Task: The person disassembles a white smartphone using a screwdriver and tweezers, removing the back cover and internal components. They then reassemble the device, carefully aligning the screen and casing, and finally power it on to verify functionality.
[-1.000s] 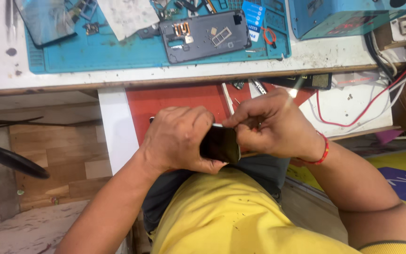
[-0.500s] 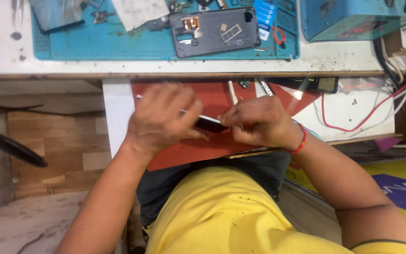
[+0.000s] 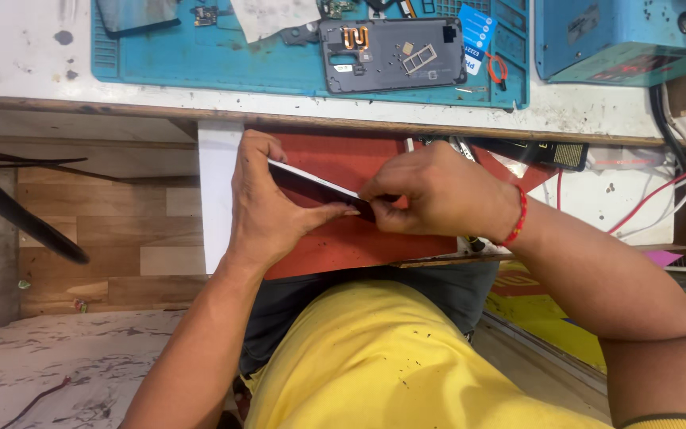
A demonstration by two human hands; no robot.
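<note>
Yellow cloth of the person's shirt [image 3: 406,357] filled the near foreground, below the pulled-out red drawer [image 3: 335,238] that serves here as landmark. Over the drawer's middle, both hands held a thin dark phone panel [image 3: 311,187], tilted edge-on so that its pale upper rim showed as a slanted line. The left hand [image 3: 267,206] gripped the panel's left end, thumb underneath and fingers [image 3: 257,151] curled over the top edge. The right hand [image 3: 438,195], marked by a red thread at the wrist, was clenched around the panel's right end; whether a tool lay between its fingers could not be told. A second before, the hands had been bunched close about the panel just below the drawer's near edge, at the person's lap; half a second before, it had been lifted over the drawer; by this moment the hands had drawn further apart along it, and more of its length lay exposed. This suggests, as a judgement, that work was passing along the panel's edge. Beyond the drawer, on the white surface [image 3: 41,71], a blue mat [image 3: 224,59] carried a grey phone back shell [image 3: 395,56] with an orange coil. Right of the drawer ran red wires [image 3: 660,199].
</note>
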